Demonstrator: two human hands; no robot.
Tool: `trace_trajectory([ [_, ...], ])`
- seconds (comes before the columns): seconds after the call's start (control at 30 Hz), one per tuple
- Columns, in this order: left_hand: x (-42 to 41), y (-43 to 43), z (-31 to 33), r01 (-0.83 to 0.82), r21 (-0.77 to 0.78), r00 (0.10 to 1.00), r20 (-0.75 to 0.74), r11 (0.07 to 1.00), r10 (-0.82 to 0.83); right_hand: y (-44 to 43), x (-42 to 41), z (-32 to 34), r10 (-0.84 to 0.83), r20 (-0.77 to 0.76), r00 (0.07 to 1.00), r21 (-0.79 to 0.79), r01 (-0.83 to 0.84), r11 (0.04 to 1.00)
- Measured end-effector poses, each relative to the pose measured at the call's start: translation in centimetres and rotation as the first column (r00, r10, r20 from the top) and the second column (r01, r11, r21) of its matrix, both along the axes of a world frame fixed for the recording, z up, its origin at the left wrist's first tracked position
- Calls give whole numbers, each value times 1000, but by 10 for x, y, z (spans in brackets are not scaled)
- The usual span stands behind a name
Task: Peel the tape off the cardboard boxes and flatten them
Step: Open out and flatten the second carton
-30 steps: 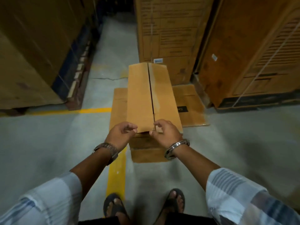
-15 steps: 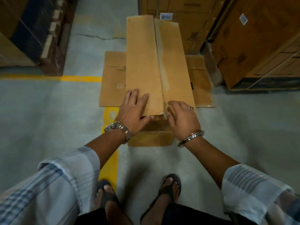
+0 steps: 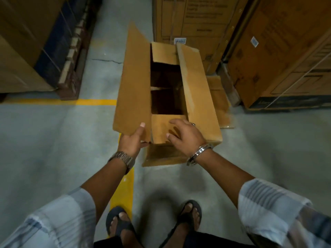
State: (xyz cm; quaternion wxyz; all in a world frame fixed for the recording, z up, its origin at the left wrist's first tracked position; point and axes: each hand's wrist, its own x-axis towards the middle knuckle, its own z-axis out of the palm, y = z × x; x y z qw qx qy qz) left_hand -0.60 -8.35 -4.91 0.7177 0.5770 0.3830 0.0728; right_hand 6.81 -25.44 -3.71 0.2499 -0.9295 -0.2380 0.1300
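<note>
One open brown cardboard box (image 3: 166, 154) with four top flaps (image 3: 132, 83): two long, two short. Right of the box, one flat brown cardboard sheet (image 3: 217, 97). Around the box, three tall printed brown cartons (image 3: 286, 51). At its near end, two hands: left hand (image 3: 131, 140), right hand (image 3: 186, 135). Nearer than the box, two dark sandals (image 3: 118, 224).

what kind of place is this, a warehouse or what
Most likely a warehouse aisle: tall printed cartons line it, a stack on the left sits on a wooden pallet, and a yellow lane line is painted on the bare concrete floor.
</note>
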Motion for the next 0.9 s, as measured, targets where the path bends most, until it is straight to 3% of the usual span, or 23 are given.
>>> trace_trajectory([
  [0.1, -29, -5, 15, 19, -43, 999, 44, 999, -17, 12, 4, 24, 53, -40, 998, -74, -56, 996],
  [0.17, -48, -7, 23, 60, -32, 997, 48, 998, -58, 18, 2, 40, 47, -157, 986, -138, -69, 988],
  [0.2, -58, -7, 25, 86, -18, 995, 50, 996, -85, 20, -1, 45, 21, -251, 968, -126, -54, 991],
  [0.27, -80, -10, 35, 137, 29, 990, 43, 990, -138, 23, -14, 54, -63, -508, 859, 62, 110, 992],
  [0.33, -102, -12, 48, 208, 115, 977, 27, 971, -213, 28, -27, 62, -84, -715, 694, 262, 378, 888],
  [0.4, -120, -14, 60, 286, 177, 956, 21, 942, -294, 31, -38, 74, -76, -821, 566, 346, 599, 722],
  [0.5, -141, -12, 85, 340, 199, 934, 37, 919, -354, 27, -57, 102, -64, -865, 497, 392, 751, 531],
  [0.67, -157, -11, 145, 366, 64, 906, 202, 928, -371, 21, -78, 161, -56, -812, 581, 498, 739, 453],
  [0.8, -159, -21, 195, 371, 27, 872, 333, 928, -358, 11, -93, 218, -115, -724, 681, 629, 719, 296],
  [0.9, -163, -25, 222, 252, -90, 877, 442, 964, -188, 5, -105, 255, -130, -626, 769, 733, 637, 239],
])
